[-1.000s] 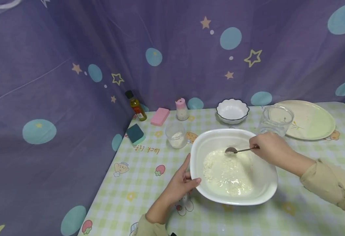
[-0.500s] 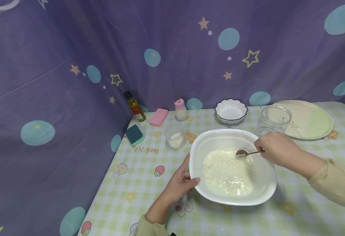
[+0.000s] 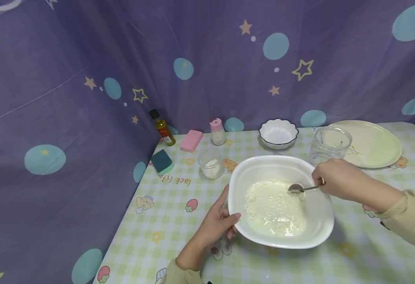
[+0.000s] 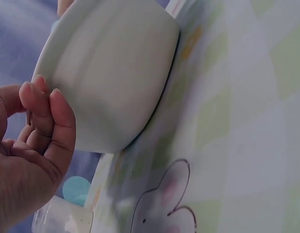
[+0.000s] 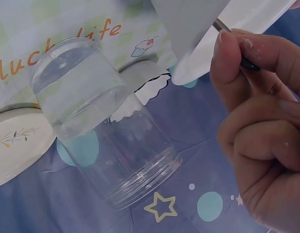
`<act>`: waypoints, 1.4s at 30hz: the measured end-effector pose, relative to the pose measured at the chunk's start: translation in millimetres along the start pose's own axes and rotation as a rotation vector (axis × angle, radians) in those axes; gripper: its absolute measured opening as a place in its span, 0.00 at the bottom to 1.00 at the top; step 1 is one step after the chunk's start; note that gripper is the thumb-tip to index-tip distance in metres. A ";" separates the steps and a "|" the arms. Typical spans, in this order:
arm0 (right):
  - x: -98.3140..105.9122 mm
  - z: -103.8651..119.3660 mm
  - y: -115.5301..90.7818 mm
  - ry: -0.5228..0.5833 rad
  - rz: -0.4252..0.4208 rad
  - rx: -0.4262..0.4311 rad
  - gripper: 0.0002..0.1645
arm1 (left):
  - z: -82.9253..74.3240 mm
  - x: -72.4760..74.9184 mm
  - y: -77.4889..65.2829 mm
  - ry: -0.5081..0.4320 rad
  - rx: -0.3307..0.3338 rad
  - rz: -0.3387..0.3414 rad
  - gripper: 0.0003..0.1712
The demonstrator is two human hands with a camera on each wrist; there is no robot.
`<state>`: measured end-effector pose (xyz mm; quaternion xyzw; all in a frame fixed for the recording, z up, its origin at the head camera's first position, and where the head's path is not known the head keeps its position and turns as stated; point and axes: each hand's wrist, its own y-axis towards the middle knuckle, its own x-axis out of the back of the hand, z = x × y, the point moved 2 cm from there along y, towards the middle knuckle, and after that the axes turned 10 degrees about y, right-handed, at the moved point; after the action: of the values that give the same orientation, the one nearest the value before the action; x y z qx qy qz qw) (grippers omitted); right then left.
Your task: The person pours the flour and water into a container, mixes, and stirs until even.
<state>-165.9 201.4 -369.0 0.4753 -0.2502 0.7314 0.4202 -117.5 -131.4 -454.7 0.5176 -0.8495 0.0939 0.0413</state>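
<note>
A white basin point(image 3: 319, 221) stands on the table, holding a wet, pale flour-like mixture point(image 3: 275, 211) with lumps around its edge. My left hand point(image 3: 215, 221) grips the basin's left rim, thumb on top and fingers at the outer side; in the left wrist view those fingers curl beside the outer wall. Between thumb and fingers my right hand point(image 3: 342, 179) pinches a small metal spoon point(image 3: 296, 188) by its dark handle end. The spoon's bowl is over the right part of the mixture. White specks dot a right finger point(image 5: 249, 43) in the right wrist view.
A clear glass jar point(image 3: 329, 144) with water stands just behind the right hand, before an oval plate point(image 3: 378, 146). Along the back are a scalloped bowl point(image 3: 278, 134), a pink-topped shaker point(image 3: 217, 132), sponges point(image 3: 191, 141), an oil bottle point(image 3: 163, 129) and a cup of white powder point(image 3: 211, 165).
My right hand has carried the spoon to the right and slightly nearer, toward the basin's right wall. The left hand keeps its grip on the rim.
</note>
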 end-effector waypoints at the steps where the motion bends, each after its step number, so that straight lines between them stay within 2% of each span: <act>1: 0.1 -0.3 -0.1 0.002 0.005 0.001 0.20 | -0.6 -0.4 0.0 -0.005 -0.002 -0.001 0.50; 12: 2.7 -2.7 -2.1 0.046 0.066 0.010 0.18 | -1.2 -4.6 -0.9 -0.047 0.004 -0.054 0.48; 28: 6.5 -3.9 -5.8 0.207 0.243 -0.092 0.14 | -2.7 -8.7 -2.8 -0.095 0.013 -0.105 0.46; 31: 5.6 -3.5 -6.2 0.234 0.264 -0.084 0.13 | -2.3 -9.7 -3.1 -0.108 0.019 -0.106 0.46; 35: 2.8 -1.1 -6.1 0.260 0.260 -0.022 0.14 | -3.0 -11.4 -3.7 -0.125 0.024 -0.112 0.46; 42: -10.9 7.3 -2.5 0.392 0.279 0.024 0.13 | -3.8 -14.3 -4.2 -0.145 0.023 -0.120 0.47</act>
<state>-158.1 193.0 -375.8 0.2901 -0.2185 0.8634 0.3501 -107.3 -120.1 -452.9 0.5736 -0.8164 0.0631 -0.0206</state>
